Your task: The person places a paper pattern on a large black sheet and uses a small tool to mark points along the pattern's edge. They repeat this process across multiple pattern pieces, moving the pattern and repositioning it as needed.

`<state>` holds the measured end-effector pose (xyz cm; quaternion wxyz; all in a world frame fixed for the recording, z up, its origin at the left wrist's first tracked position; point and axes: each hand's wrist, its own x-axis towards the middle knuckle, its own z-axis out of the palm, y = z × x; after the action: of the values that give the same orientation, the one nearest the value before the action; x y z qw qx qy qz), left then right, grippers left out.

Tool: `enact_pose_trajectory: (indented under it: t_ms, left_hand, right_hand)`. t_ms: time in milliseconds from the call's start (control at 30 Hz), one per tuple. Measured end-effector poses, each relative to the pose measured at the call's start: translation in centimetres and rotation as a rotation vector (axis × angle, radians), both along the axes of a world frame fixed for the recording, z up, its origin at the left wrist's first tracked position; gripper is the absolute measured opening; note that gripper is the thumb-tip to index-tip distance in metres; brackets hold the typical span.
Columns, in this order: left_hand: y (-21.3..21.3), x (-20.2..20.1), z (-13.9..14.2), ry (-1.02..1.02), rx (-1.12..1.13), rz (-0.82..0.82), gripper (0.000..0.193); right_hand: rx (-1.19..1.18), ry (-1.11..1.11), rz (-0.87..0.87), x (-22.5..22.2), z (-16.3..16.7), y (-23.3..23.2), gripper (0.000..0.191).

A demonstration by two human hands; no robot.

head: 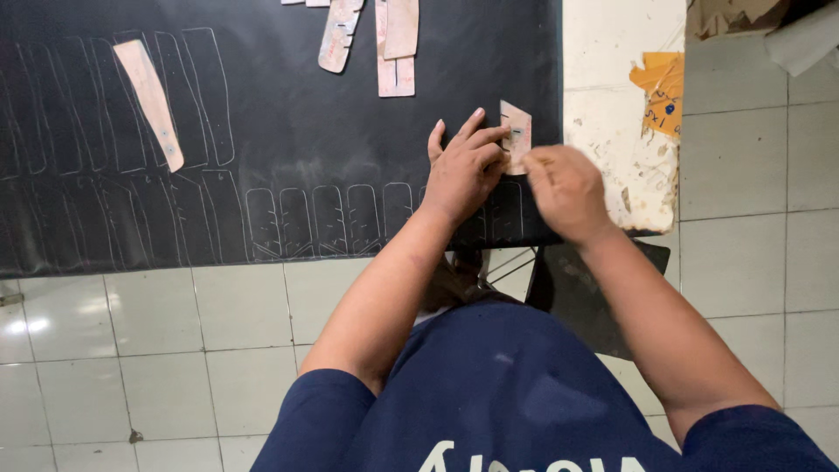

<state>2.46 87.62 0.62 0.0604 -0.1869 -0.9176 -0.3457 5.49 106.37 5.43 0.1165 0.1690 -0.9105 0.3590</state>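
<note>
Black sheet (pixel 288 131) on table (pixel 612 131), many traced outlines already drawn, right end in hand. Left hand (pixel 463 170), fingers spread, presses small cardboard template (pixel 517 133) flat; right hand (pixel 566 188), blurred, closed as if pinching a marker, unclear. Spare templates (pixel 150 100) lie apart.

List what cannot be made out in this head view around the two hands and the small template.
- Right hand: motion-blurred; whether it holds a marking tool cannot be told.
- Small tan cardboard template: its lower left part is covered by the left hand.
- Black sheet with white traced outlines: the newest outlines are hidden under both hands.
- Tan cardboard templates at the top: cut off by the frame edge.
</note>
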Motion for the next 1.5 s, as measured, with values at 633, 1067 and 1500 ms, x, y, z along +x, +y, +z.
enact_pose_trajectory:
  t_ms: [633, 1067, 1500]
  left_hand:
    - [-0.3, 0.2, 0.2, 0.001, 0.011, -0.011, 0.007]
    - [-0.9, 0.4, 0.1, -0.075, 0.146, -0.021, 0.043]
    - [-5.6, 1.6, 0.7, 0.069, -0.043, 0.031, 0.045]
  right_hand:
    - [-0.198, -0.149, -0.142, -2.6, -1.0, 1.0, 0.017]
    - [-1.013, -0.820, -0.385, -1.9, -2.0, 0.2, 0.020]
    - [-0.005, -0.278, -0.102, 0.0, -2.0, -2.1, 0.032]
